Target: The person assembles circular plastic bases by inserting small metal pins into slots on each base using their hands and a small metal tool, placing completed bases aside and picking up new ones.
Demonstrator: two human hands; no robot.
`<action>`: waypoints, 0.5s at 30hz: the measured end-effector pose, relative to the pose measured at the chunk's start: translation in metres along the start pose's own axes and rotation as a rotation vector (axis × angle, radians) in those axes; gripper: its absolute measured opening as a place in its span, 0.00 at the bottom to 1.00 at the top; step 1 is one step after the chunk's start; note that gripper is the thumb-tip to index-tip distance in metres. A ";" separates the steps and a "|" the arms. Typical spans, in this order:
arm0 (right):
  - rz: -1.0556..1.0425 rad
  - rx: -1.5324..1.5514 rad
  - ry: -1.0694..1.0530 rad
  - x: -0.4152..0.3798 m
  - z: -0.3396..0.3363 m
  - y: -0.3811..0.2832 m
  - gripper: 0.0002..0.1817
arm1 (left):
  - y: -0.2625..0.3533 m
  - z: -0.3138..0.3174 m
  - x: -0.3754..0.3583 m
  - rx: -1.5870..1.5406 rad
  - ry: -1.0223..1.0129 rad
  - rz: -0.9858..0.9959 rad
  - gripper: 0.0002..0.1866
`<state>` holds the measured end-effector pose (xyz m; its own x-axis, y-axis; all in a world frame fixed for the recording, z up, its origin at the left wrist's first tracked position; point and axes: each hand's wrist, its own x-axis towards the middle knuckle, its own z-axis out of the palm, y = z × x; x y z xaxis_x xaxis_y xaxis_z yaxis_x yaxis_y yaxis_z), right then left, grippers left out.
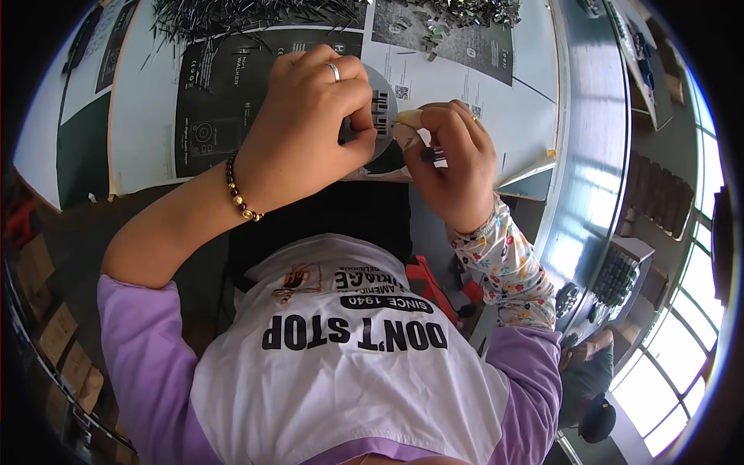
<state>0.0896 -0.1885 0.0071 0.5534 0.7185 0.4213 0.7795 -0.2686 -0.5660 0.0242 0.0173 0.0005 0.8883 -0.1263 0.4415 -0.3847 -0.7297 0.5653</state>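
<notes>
A round grey disc (385,83) lies on the printed sheets in front of me, with small dark strip-like parts (380,116) in rows on it. Over the disc's left side my left hand (319,116) is bent down, thumb and forefinger closed together beside the strips. Whatever they pinch is hidden. At the disc's right edge my right hand (457,159) is closed, pale coverings on its thumb and forefinger tips. A short dark, shiny object (434,155) shows inside its curled fingers; its kind is not clear.
A heap of thin dark strips (248,19) lies at the table's back left, and small shiny pieces (457,19) at the back right. Printed sheets (209,116) cover the tabletop. A person in a dark cap (597,418) is at the far right.
</notes>
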 end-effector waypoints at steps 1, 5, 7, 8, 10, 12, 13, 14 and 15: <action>-0.012 0.011 0.006 0.001 0.002 0.001 0.15 | 0.000 0.000 0.000 -0.003 -0.008 -0.008 0.12; -0.024 0.054 -0.001 0.004 0.008 0.000 0.14 | 0.000 -0.001 -0.001 -0.009 -0.013 -0.032 0.12; 0.018 0.071 -0.028 0.003 0.006 -0.003 0.14 | 0.000 0.000 -0.002 -0.028 0.006 -0.023 0.13; 0.016 0.073 -0.036 0.003 0.006 -0.003 0.14 | -0.001 0.001 -0.003 -0.028 0.010 -0.029 0.13; 0.083 0.119 -0.062 0.002 0.005 -0.004 0.14 | -0.002 0.002 -0.004 -0.039 0.033 -0.024 0.13; 0.113 0.140 -0.075 0.004 0.004 -0.003 0.14 | -0.004 0.002 -0.004 -0.042 0.049 -0.019 0.13; 0.109 0.140 -0.084 0.005 0.003 -0.003 0.14 | -0.005 0.002 -0.004 -0.055 0.051 -0.007 0.13; 0.106 0.141 -0.094 0.006 0.002 -0.002 0.14 | -0.006 0.002 -0.005 -0.071 0.052 0.005 0.13; 0.104 0.142 -0.104 0.007 0.002 -0.002 0.14 | -0.006 0.002 -0.006 -0.085 0.053 0.016 0.13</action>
<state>0.0911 -0.1818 0.0103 0.5897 0.7558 0.2847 0.6668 -0.2568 -0.6996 0.0222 0.0213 -0.0070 0.8680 -0.1001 0.4864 -0.4210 -0.6678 0.6139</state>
